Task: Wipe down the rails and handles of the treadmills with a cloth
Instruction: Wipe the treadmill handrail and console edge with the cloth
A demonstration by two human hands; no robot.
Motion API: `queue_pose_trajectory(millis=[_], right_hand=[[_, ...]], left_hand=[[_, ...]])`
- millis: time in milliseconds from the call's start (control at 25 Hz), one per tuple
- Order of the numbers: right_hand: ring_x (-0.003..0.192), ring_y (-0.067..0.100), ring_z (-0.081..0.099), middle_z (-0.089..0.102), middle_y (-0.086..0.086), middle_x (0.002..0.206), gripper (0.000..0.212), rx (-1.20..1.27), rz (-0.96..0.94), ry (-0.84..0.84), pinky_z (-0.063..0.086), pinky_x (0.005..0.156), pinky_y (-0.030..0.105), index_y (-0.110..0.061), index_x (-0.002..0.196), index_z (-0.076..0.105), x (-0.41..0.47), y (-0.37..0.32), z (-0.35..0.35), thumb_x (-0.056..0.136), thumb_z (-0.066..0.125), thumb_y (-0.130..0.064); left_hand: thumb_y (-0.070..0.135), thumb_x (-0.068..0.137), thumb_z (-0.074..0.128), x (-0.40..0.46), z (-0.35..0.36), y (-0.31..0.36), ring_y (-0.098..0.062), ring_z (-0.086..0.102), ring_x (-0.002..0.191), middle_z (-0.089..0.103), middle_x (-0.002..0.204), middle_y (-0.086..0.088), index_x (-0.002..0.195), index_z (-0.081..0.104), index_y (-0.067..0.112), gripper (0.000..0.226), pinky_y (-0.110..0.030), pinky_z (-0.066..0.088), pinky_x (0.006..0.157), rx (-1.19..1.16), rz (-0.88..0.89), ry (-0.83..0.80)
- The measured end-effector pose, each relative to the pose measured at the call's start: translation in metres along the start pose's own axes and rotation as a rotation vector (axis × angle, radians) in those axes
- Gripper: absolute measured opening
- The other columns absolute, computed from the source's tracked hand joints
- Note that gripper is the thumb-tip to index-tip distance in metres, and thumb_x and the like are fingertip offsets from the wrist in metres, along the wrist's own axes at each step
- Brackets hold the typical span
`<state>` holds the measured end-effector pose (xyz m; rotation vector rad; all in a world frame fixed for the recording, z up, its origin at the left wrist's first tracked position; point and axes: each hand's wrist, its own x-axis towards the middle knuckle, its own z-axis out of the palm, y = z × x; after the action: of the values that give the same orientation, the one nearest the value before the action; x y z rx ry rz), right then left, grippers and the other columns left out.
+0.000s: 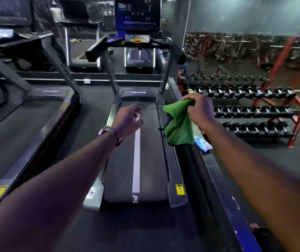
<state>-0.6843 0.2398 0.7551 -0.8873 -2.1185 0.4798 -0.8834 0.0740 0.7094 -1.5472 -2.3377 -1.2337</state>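
A treadmill [136, 160] stands straight ahead, its belt marked with a white stripe. Its left handrail [95, 50] and right handrail [179, 52] are black and stick out toward me below the console [137, 38]. My right hand [198, 108] grips a green cloth [179, 124], which hangs bunched over the treadmill's right side rail. My left hand [129, 119] hovers above the belt with loosely curled fingers and holds nothing; a watch is on that wrist. Both hands are well short of the handrails.
A second treadmill [24, 124] stands on the left. On the right, a red rack with several dumbbells [245, 110] runs along the mirrored wall. A small blue packet [202, 143] lies on the ledge beside the treadmill.
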Motion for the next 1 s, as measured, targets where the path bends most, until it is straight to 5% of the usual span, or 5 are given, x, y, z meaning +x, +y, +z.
queue_pose_trajectory(millis=[240, 560, 840, 920, 1000], right_hand=[[0.101, 0.019, 0.065, 0.074, 0.004, 0.104, 0.047, -0.041, 0.086, 0.037, 0.046, 0.087, 0.018, -0.019, 0.101, 0.076, 0.116, -0.018, 0.076, 0.072, 0.051, 0.007], [0.097, 0.018, 0.064, 0.074, -0.001, 0.097, 0.046, -0.072, 0.175, 0.055, 0.049, 0.084, 0.023, -0.023, 0.098, 0.076, 0.307, 0.078, 0.233, 0.072, 0.053, 0.007], [0.106, 0.022, 0.065, 0.074, 0.004, 0.107, 0.044, -0.060, 0.412, 0.041, 0.047, 0.099, 0.032, -0.015, 0.101, 0.075, 0.498, 0.092, 0.273, 0.070, 0.053, 0.007], [0.106, 0.023, 0.064, 0.073, 0.005, 0.108, 0.044, -0.056, 0.478, 0.075, 0.043, 0.101, 0.026, -0.014, 0.103, 0.074, 0.548, 0.079, 0.271, 0.072, 0.053, 0.008], [0.105, 0.022, 0.063, 0.073, 0.005, 0.108, 0.043, -0.072, 0.528, 0.136, 0.032, 0.094, 0.003, -0.013, 0.104, 0.074, 0.593, 0.072, 0.267, 0.072, 0.054, 0.009]], left_hand=[[0.014, 0.068, 0.072, 0.130, 0.009, -0.091, -0.017, 0.066, 0.080, 0.070, 0.093, 0.000, 0.097, 0.065, 0.014, 0.031, -0.025, 0.051, 0.073, -0.058, 0.043, -0.059], [0.016, 0.067, 0.073, 0.359, 0.099, -0.215, -0.014, 0.063, 0.077, 0.068, 0.089, 0.000, 0.096, 0.065, 0.015, 0.030, -0.029, 0.054, 0.073, -0.087, 0.279, -0.118], [0.014, 0.068, 0.067, 0.605, 0.139, -0.207, -0.020, 0.064, 0.078, 0.070, 0.089, -0.005, 0.096, 0.066, 0.012, 0.028, -0.031, 0.053, 0.073, -0.084, 0.291, -0.366], [0.015, 0.067, 0.067, 0.662, 0.140, -0.194, -0.018, 0.064, 0.076, 0.069, 0.087, -0.003, 0.094, 0.067, 0.013, 0.027, -0.028, 0.052, 0.072, -0.129, 0.312, -0.387], [0.017, 0.067, 0.065, 0.713, 0.140, -0.185, -0.016, 0.063, 0.075, 0.069, 0.086, -0.001, 0.091, 0.066, 0.015, 0.024, -0.027, 0.051, 0.072, -0.155, 0.329, -0.412]])
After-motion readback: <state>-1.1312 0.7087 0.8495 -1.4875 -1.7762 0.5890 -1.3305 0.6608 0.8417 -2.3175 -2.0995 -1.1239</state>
